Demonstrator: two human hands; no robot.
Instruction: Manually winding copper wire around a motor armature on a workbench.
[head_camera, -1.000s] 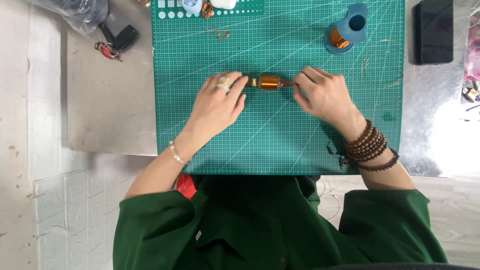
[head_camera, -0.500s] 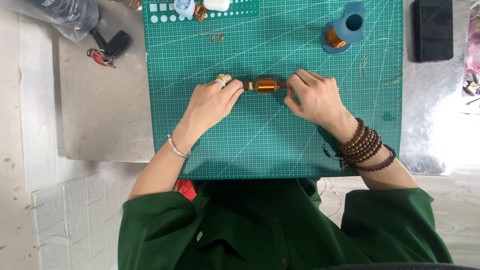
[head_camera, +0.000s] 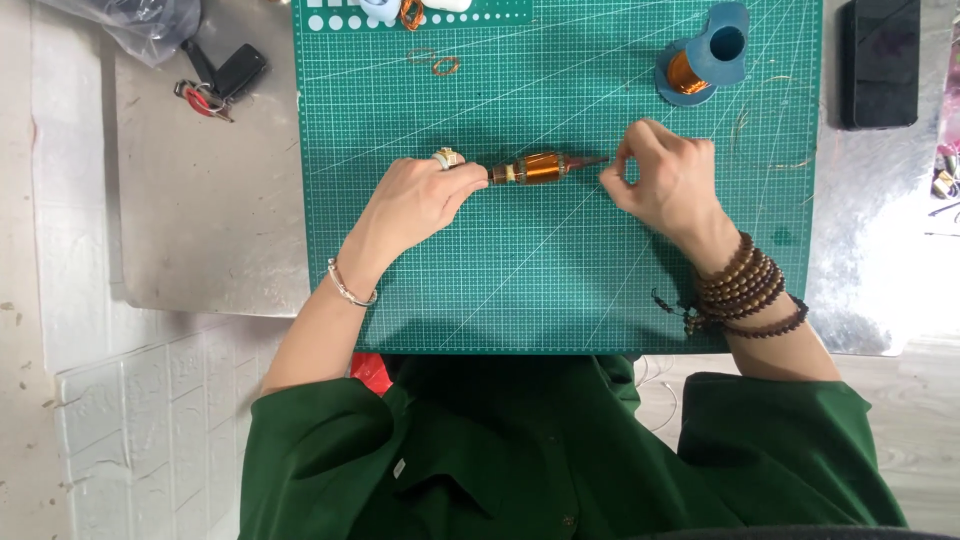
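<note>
Head view. We hold a copper coil (head_camera: 541, 168) on the green mat (head_camera: 560, 260). Our left hand (head_camera: 415, 200), ring on one finger, pinches the coil's left end between thumb and fingertips. Our right hand (head_camera: 665, 180) sits just right of the coil's dark shaft tip, thumb and forefinger pinched together; whether they grip a wire we cannot tell. Up and right of that pinch lies a blue spool (head_camera: 703, 58) of copper wire. Far up-left of the left grip, off the mat, lie keys (head_camera: 215, 80). Beads (head_camera: 745, 290) wrap our right wrist.
</note>
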